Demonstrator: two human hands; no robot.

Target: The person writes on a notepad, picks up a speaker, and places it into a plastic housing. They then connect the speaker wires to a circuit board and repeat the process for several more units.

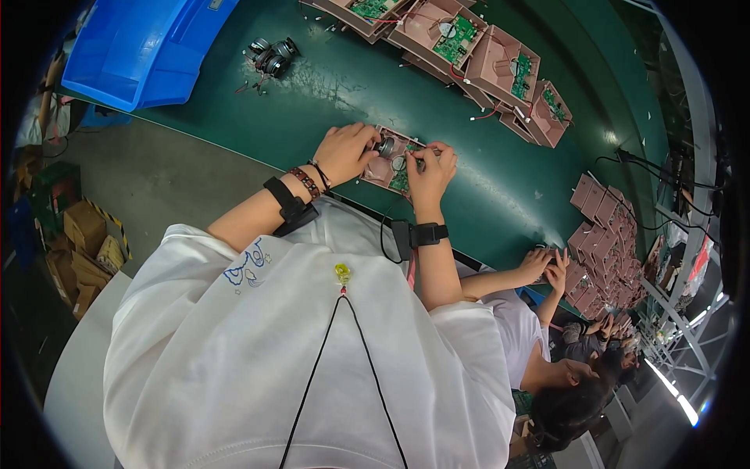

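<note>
One blue bin (137, 55) sat at ten o'clock from the worked housing (373, 173). Nearer, at about half past ten, lay a cluster of dark speakers (272, 59), too jumbled to count, on the green bench (328, 98). The left hand (344, 152) had its fingers closed around one speaker (386, 146) inside the single housing, mid-bench at the near edge. The right hand (432, 170) bent over its one green board (401, 181), fingers nearly together; what they gripped, I couldn't tell. At one o'clock, at least four stacked housings (486, 59) showed boards. A co-worker's two hands (547, 267) were at four o'clock, beside many piled housings (598, 250).
</note>
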